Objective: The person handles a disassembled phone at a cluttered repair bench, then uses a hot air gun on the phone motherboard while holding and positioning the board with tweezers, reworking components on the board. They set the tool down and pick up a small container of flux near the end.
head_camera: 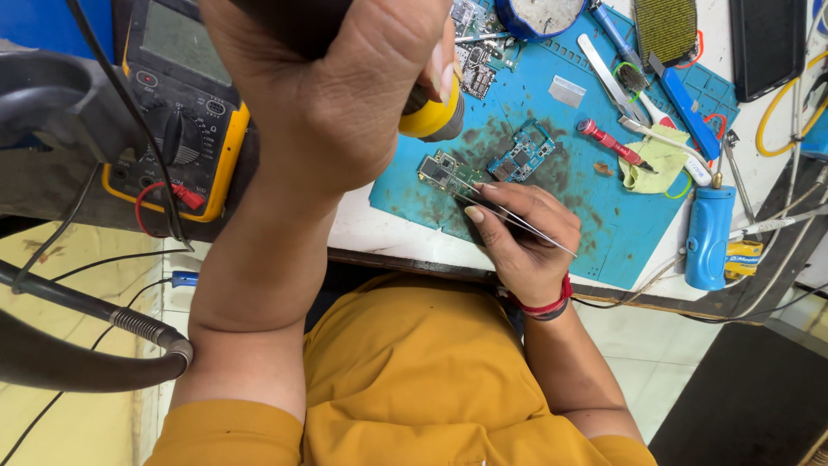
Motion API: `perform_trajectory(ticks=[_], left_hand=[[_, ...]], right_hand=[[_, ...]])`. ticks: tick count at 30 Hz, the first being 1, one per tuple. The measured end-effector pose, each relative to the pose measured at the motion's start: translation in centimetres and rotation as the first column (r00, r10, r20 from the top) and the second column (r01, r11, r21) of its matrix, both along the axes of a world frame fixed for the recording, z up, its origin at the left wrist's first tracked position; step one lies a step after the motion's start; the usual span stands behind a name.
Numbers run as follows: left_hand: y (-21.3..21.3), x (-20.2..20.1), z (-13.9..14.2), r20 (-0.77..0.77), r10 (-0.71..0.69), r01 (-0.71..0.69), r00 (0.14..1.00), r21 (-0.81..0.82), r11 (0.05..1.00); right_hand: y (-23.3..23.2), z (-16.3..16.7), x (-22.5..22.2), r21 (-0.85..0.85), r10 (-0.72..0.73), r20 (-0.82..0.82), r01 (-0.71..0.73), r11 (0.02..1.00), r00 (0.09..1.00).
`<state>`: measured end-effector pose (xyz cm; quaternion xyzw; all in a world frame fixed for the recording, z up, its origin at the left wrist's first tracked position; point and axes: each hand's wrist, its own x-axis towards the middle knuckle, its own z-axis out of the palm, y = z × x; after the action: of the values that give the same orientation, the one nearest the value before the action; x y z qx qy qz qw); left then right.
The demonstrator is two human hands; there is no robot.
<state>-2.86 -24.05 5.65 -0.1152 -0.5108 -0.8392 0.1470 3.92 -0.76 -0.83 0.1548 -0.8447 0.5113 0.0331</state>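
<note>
Pinching fine tweezers [517,223], the right hand [526,237] sets their tips on the small green circuit board [448,175] at the blue mat's [604,242] near edge. Left hand [332,86], raised close to camera, grips a yellow-collared tool [431,112] angled downward. Rework looks mid-way; second board [522,154] waits beyond.

Thin metal tweezers [517,223] angle onto a small green circuit board [448,173] lying flat.

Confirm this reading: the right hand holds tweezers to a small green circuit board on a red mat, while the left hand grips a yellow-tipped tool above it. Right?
Not quite. The head view shows the mat is blue, not red. The rest stands: the right hand holds tweezers to the green circuit board, and the left hand grips the yellow-tipped tool.
</note>
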Motion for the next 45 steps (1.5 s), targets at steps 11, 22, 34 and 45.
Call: perform_trajectory(ticks=[11, 22, 34, 45], left_hand=[[-0.1, 0.0, 0.2, -0.009, -0.004, 0.004, 1.000, -0.030, 1.000], [0.1, 0.1, 0.1, -0.028, -0.005, 0.005, 1.000, -0.004, 1.000], [0.1, 0.0, 0.4, -0.020, -0.023, 0.023, 1.000, 0.007, 1.000], [0.4, -0.2, 1.1, 0.044, 0.011, -0.006, 0.999, -0.114, 0.994]], right_hand=[[-0.3, 0.0, -0.2, -0.006, -0.001, 0.011, 0.001, 1.000, 1.000], [-0.4, 0.1, -0.3, -0.008, 0.007, 0.013, -0.007, 1.000, 1.000], [-0.6, 0.4, -0.4, 0.030, 0.028, -0.037, -0.027, 0.999, 0.999], [-0.9, 0.7, -0.7, 0.047, 0.032, -0.060, -0.030, 0.998, 0.998]])
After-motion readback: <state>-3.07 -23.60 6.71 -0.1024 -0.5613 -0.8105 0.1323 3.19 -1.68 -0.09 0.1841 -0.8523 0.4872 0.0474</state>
